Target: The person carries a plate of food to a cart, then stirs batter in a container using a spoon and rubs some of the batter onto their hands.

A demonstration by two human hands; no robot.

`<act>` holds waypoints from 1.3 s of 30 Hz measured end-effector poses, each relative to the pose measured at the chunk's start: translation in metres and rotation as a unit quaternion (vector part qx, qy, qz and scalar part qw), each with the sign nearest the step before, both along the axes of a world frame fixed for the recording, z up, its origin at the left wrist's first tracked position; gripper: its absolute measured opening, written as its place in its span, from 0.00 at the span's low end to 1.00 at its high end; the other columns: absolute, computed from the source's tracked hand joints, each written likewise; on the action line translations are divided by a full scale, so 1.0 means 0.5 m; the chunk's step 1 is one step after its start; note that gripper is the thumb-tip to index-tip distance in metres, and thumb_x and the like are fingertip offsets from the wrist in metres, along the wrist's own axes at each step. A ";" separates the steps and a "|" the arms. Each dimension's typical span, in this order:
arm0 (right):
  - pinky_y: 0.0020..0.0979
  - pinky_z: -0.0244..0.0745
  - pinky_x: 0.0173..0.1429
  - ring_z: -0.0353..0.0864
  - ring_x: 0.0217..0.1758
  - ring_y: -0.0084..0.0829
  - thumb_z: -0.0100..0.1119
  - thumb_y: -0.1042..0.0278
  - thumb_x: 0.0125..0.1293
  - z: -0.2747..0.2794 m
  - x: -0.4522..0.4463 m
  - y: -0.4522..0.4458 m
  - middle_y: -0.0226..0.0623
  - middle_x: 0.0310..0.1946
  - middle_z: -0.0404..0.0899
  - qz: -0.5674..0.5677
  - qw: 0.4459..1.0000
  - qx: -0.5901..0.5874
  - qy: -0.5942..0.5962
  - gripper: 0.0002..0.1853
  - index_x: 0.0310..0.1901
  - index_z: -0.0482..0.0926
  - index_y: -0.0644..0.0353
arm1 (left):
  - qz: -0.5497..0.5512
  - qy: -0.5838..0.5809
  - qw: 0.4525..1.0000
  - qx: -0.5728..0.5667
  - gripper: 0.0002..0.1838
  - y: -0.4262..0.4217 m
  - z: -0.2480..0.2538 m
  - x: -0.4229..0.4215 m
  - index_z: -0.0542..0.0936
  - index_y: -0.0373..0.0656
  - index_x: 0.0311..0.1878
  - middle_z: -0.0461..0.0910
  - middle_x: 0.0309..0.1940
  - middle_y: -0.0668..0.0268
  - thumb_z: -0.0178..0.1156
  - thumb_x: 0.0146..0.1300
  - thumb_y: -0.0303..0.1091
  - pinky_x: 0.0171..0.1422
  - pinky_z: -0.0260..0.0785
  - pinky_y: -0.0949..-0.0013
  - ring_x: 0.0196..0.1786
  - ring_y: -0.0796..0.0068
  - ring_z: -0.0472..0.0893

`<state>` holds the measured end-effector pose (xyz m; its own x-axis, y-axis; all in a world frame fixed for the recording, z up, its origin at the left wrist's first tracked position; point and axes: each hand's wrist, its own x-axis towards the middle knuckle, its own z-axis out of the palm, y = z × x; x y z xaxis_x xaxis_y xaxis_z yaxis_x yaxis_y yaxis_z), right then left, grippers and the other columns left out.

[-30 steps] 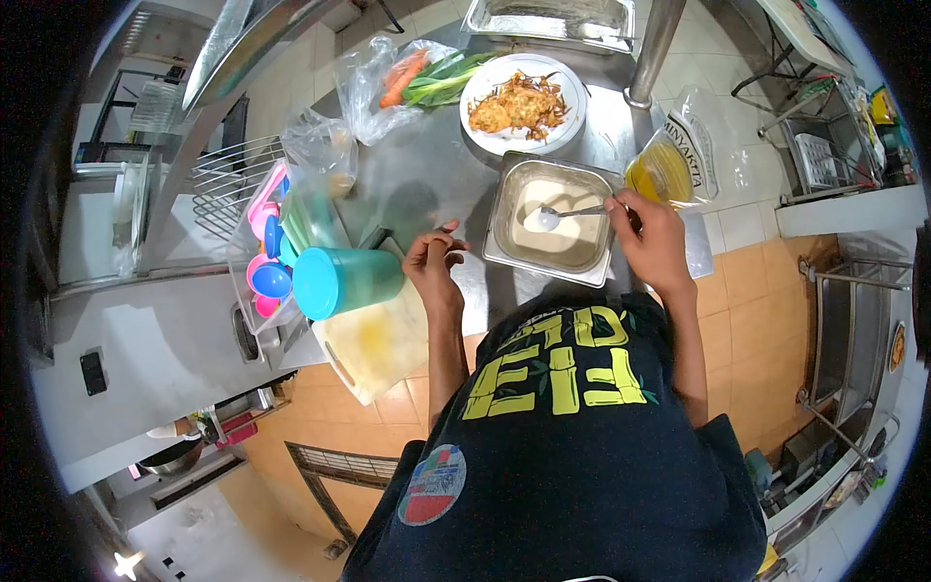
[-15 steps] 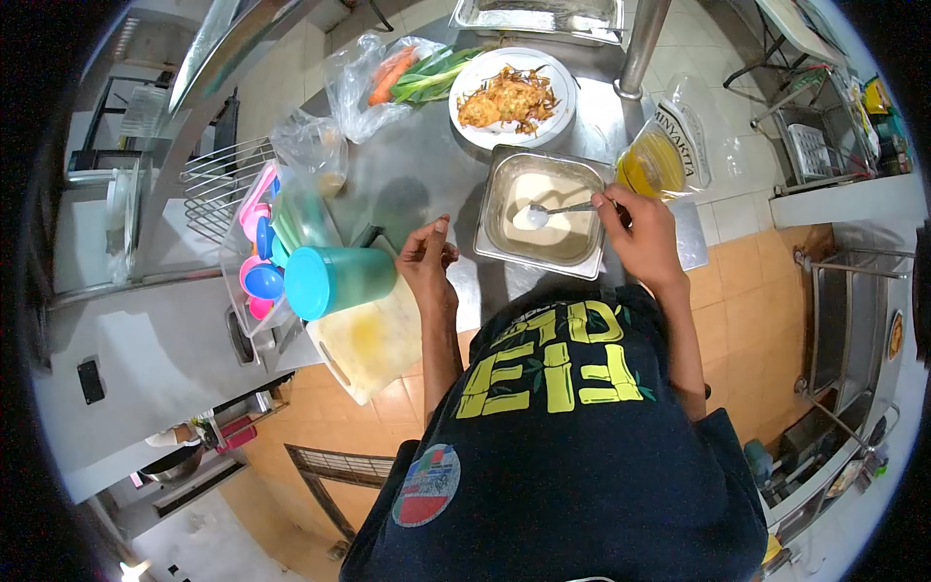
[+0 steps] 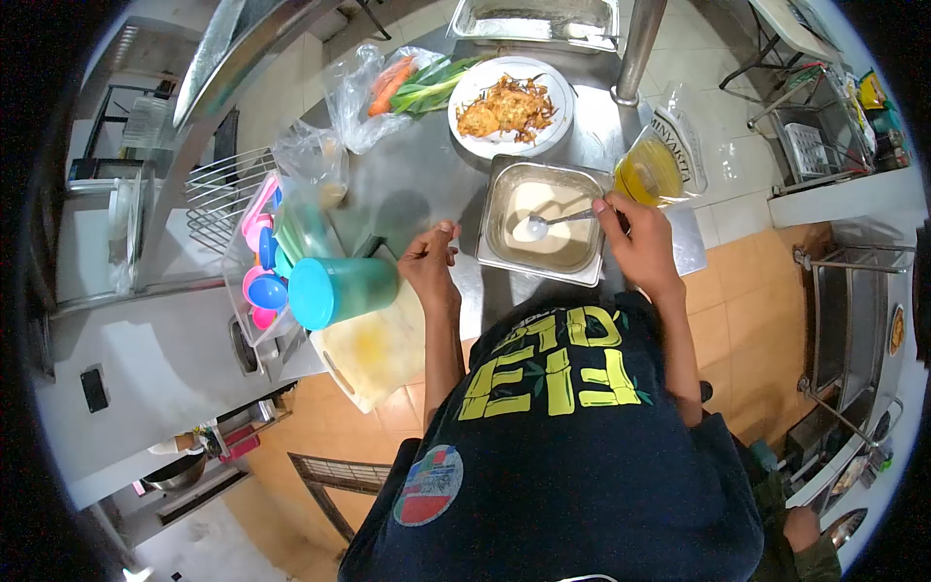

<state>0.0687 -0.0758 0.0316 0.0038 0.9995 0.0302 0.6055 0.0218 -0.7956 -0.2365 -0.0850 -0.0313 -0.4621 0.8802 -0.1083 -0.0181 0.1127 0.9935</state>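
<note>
My right hand grips the handle of a metal spoon at the right rim of a square steel pan. The spoon's bowl is in the pale, creamy liquid inside the pan. Left of the pan, my left hand is closed, thumb and fingers drawn together, with nothing visible in them. Close beside it lies a container with a turquoise lid, on a stained white cutting board.
Fried food sits on a white plate behind the pan. A bag of yellow oil stands at right. Carrots and green onions lie at back left, near a bin of colourful scoops. Another person's sleeve shows lower right.
The spoon's bowl has shifted slightly within the liquid, still in my right hand. My left hand stays closed near the container. Another person's arm has come into view at lower right.
</note>
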 end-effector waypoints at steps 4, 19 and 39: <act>0.49 0.75 0.38 0.84 0.33 0.52 0.57 0.54 0.76 0.006 0.003 0.002 0.51 0.27 0.82 0.014 0.998 -0.016 -0.055 0.16 0.41 0.84 0.58 | 0.002 -0.039 0.999 -0.018 0.18 -0.009 -0.011 0.013 0.83 0.35 0.57 0.89 0.47 0.57 0.64 0.76 0.41 0.38 0.73 0.71 0.34 0.77 0.82; 0.45 0.70 0.39 0.77 0.29 0.52 0.51 0.59 0.81 -0.065 -0.032 0.018 0.55 0.26 0.77 0.007 0.998 0.041 0.037 0.18 0.40 0.78 0.68 | -0.123 -0.080 0.986 -0.077 0.18 -0.060 0.021 0.066 0.81 0.39 0.64 0.83 0.42 0.72 0.50 0.83 0.38 0.39 0.68 0.76 0.39 0.85 0.74; 0.27 0.59 0.36 0.61 0.32 0.17 0.51 0.63 0.82 -0.076 -0.112 -0.084 0.25 0.25 0.65 0.038 0.974 -0.006 0.222 0.16 0.34 0.73 0.64 | -0.077 -0.072 0.993 -0.047 0.06 -0.293 0.040 0.018 0.80 0.39 0.51 0.78 0.34 0.74 0.55 0.78 0.26 0.35 0.67 0.77 0.31 0.86 0.73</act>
<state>0.0129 -0.1176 -0.0064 -0.0593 0.9978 0.0306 0.1989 0.0419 -0.9791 -0.2276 -0.2318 -0.0115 -0.2959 0.9224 -0.2483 -0.1351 0.2169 0.9668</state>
